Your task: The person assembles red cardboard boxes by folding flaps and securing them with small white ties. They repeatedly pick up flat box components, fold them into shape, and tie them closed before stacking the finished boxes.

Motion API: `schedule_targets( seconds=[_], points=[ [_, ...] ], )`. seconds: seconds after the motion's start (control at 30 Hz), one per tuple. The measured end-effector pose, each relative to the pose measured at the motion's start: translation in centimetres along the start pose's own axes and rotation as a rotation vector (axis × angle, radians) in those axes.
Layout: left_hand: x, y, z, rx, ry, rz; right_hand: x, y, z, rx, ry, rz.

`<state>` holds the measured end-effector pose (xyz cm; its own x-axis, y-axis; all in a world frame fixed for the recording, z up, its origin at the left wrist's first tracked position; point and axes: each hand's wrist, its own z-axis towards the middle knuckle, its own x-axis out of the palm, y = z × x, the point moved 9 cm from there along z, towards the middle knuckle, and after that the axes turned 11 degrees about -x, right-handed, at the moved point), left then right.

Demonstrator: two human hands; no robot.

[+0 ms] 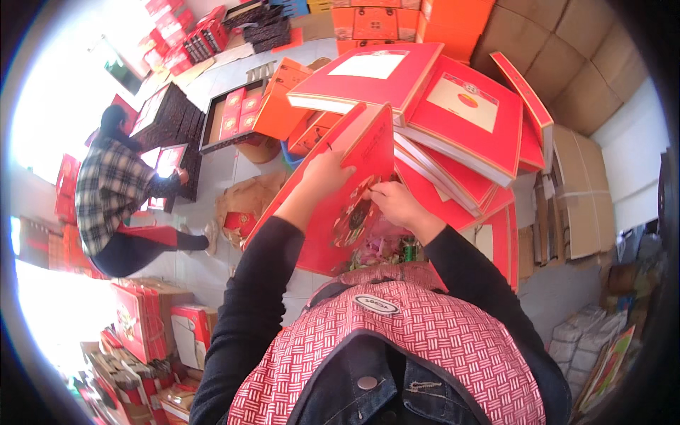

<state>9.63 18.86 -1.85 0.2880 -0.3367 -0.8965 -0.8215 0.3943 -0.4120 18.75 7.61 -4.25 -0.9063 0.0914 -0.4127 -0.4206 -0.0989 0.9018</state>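
Observation:
A large flat red gift box (pixel 312 244) stands tilted on edge before me, a dark and gold round ornament on the side toward my right. My left hand (pixel 322 180) grips its upper part, thumb lying over the red panel. My right hand (pixel 400 204) is closed in a pinch against the ornament (pixel 354 221); what its fingertips hold, if anything, is too small to make out. Below that hand, close to my red-and-white apron (pixel 382 312), lies a bundle of pink and green items (pixel 382 249), partly hidden.
Red boxes (pixel 464 106) lie in an uneven pile ahead and to the right. Orange boxes (pixel 375 25) and brown cartons (pixel 552 42) are stacked behind. At left, a person in a checked shirt (pixel 117 180) works beside dark stacked trays (pixel 170 117). Flattened cardboard (pixel 584 191) leans at right.

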Motion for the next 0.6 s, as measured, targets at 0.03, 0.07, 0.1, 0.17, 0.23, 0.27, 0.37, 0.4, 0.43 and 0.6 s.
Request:
schedule_targets(
  seconds=[0.03,0.07,0.1,0.17,0.23,0.27,0.37,0.4,0.43,0.6],
  points=[
    [0.0,-0.9,1.1,0.022,-0.063,0.055,-0.5,1.0,0.3,-0.055,-0.027,-0.05],
    [0.1,-1.6,1.9,0.036,-0.032,0.061,-1.0,1.6,0.4,-0.099,-0.056,-0.104],
    [0.4,-2.5,2.5,0.047,0.003,0.071,-1.6,0.4,0.3,-0.051,-0.134,-0.071],
    [1.4,-3.2,3.3,0.122,0.064,0.135,-2.5,-2.5,0.3,0.043,-0.238,0.07],
    [2.1,-2.3,2.2,0.143,0.171,0.071,-4.1,-4.7,-0.4,0.095,-0.328,0.128],
    [1.9,-1.4,1.6,0.107,0.179,0.104,-4.7,-5.0,-0.3,0.086,-0.364,0.128],
    [0.8,-2.7,2.0,0.072,0.056,-0.115,-4.7,-5.7,-0.5,0.089,-0.435,0.224],
    [1.5,-2.8,2.1,0.086,0.104,-0.194,-4.7,-5.2,-0.3,0.081,-0.451,0.267],
    [2.3,-2.8,2.2,0.099,0.151,-0.273,-4.1,-4.9,-0.8,0.115,-0.442,0.353],
    [4.7,-2.7,0.6,0.048,0.451,-0.612,-4.0,-4.7,-0.1,0.076,-0.45,0.438]
  ],
)
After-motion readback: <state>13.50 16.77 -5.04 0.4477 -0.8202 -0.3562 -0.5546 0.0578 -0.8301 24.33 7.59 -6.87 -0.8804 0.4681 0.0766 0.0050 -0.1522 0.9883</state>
